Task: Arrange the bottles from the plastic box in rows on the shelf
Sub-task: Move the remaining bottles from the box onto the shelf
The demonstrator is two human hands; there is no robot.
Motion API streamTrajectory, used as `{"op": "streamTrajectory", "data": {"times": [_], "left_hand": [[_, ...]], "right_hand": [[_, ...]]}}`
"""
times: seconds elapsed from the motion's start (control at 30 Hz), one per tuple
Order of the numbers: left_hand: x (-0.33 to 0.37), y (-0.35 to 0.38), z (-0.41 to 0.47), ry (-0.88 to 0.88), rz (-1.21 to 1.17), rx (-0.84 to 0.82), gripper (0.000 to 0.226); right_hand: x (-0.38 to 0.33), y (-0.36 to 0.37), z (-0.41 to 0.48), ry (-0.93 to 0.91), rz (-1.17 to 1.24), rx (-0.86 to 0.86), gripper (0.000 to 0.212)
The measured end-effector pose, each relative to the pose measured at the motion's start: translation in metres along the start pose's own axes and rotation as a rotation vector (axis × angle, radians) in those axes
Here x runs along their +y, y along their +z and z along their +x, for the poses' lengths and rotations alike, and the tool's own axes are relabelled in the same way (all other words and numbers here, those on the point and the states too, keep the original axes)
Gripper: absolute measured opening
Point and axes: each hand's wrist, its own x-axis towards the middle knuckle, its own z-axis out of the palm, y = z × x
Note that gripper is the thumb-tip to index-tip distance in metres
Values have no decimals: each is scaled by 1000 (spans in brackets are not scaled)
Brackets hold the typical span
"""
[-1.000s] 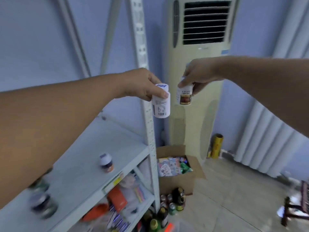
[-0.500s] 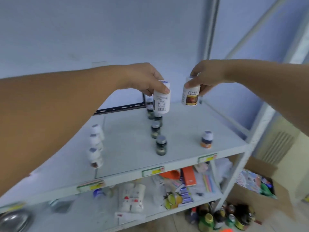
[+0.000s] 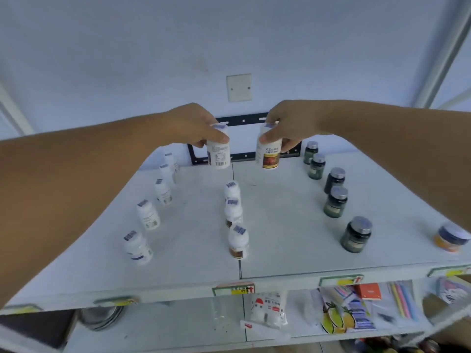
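Observation:
My left hand [image 3: 196, 124] grips a white bottle [image 3: 218, 154] by its cap, label with a barcode facing me. My right hand [image 3: 288, 123] grips a second white bottle [image 3: 269, 155] with a dark red label. Both hang above the back middle of the white shelf [image 3: 280, 225]. On the shelf stand a left row of white bottles [image 3: 149, 217], a middle row of three white bottles [image 3: 235, 240] and a right row of dark green bottles [image 3: 335, 201]. The plastic box is out of view.
A short orange and blue jar [image 3: 451, 236] stands alone at the shelf's right edge. A white wall plate [image 3: 239, 87] and a black bracket [image 3: 242, 156] are behind the shelf. The lower shelf [image 3: 178, 324] holds snack packets [image 3: 267, 312], straws and metal bowls [image 3: 100, 317].
My view has swung left from the air conditioner to face the shelf squarely. Both hands, each still holding its bottle, now hover over the back of the middle row.

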Motion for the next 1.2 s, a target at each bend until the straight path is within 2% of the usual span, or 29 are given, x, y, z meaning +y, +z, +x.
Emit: {"op": "streamTrajectory", "data": {"times": [0.1, 0.2, 0.33, 0.4, 0.47, 0.6, 0.77, 0.93, 1.1, 1.2], "left_hand": [[-28, 12, 29, -50, -54, 38, 45], [-51, 31, 62, -50, -81, 63, 39], [-70, 61, 104, -79, -96, 13, 37], [-76, 74, 124, -82, -69, -18, 36], [-84, 86, 140, -84, -7, -34, 32], [-101, 109, 160, -89, 89, -62, 39], [-117, 128, 169, -104, 101, -122, 36], [-124, 131, 171, -135, 112, -227, 38], [-117, 109, 173, -137, 121, -268, 56], [-107, 87, 178, -115, 173, -266, 50]], "right_hand": [[4, 12, 36, -15, -54, 15, 42], [19, 23, 81, -10, -67, 7, 40], [50, 42, 148, 71, 188, -12, 26], [63, 55, 179, 94, 227, 0, 19], [72, 73, 208, 92, 178, -16, 20], [84, 111, 253, 78, 152, -109, 32], [85, 141, 281, 27, 74, -215, 26], [87, 153, 292, 21, 33, -208, 39], [84, 146, 286, 54, 11, -204, 48], [82, 129, 270, 93, -47, -137, 62]]}}
